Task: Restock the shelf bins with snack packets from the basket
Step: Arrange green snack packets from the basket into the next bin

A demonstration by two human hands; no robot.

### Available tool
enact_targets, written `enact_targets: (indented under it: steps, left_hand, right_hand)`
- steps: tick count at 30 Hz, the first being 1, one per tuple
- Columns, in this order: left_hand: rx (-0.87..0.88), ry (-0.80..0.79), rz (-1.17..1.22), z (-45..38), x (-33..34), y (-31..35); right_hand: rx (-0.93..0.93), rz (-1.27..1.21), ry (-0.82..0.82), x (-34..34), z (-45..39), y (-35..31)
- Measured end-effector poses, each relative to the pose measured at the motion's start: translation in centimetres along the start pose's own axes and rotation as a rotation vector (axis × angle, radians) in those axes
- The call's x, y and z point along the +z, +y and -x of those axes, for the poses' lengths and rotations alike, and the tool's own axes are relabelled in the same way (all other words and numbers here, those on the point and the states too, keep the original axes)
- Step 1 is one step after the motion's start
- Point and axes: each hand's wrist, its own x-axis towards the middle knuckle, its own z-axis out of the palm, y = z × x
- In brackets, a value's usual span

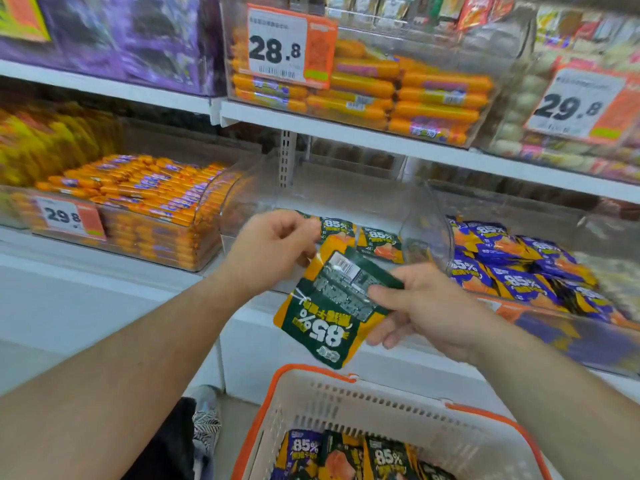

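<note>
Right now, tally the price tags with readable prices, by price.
28.8 tag: 1
29.8 tags: 2
Total: 3

Middle clear bin [429, 216]: open top, free space above a few green packets [377, 239]; the shelf board [381, 140] limits headroom. Neighbouring bins [519, 209] flank it closely.

Glossy foil-like snack packets [332, 306], a clear smooth plastic bin [429, 216], and a matt perforated plastic basket [381, 407].
</note>
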Motion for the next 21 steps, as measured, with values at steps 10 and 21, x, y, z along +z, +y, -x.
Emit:
enact_targets:
  steps: [10, 21]
  left_hand:
    - [-0.024, 0.297, -0.333, -1.1, -2.0, -1.5]
    - [-0.062, 0.188, -0.314, -0.7, -1.8, -2.3]
  right_hand:
    - [-0.213, 0.881, 0.342, -2.6, -4.7, -6.3]
    - [0.243, 0.896, -0.094, -0.1, -10.2, -3.6]
